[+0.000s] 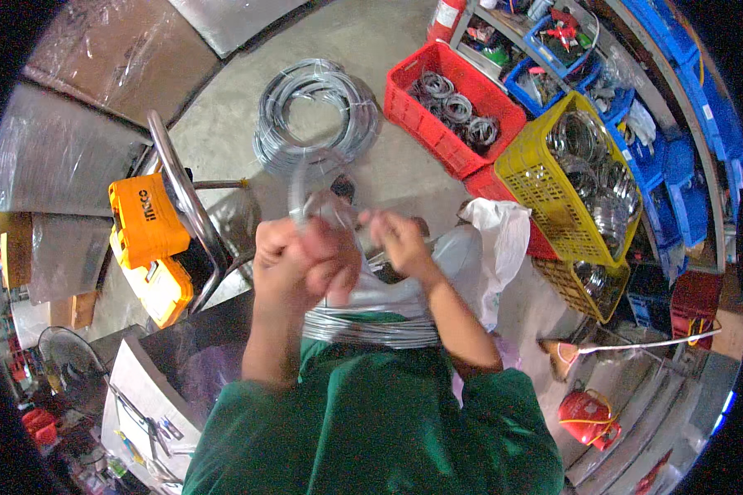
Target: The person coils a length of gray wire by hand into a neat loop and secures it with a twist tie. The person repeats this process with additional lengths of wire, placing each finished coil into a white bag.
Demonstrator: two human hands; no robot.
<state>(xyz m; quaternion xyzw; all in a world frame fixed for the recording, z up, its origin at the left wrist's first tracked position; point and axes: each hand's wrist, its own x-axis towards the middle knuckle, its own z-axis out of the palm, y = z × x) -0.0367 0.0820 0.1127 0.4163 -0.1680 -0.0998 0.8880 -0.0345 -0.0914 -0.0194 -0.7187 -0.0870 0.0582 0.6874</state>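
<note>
My left hand (309,252) is closed and smeared by motion in front of my body. From its top rises a pale, thin loop of wire (299,186), blurred, its lower part hidden by the fingers. Just to the right, my right hand (400,243) is raised with its fingers bent together in a pinch close to the left one; what is between them is too small to make out. Below both hands, a large coil of grey wire (371,328) lies across my lap, against my green shirt.
Ahead on the floor lies a big grey wire coil (315,70). A red crate (437,136) and a yellow crate (545,194) hold small coils on the right, beside blue bins (677,198). Orange cases (150,221) and a metal tube frame (182,190) stand left.
</note>
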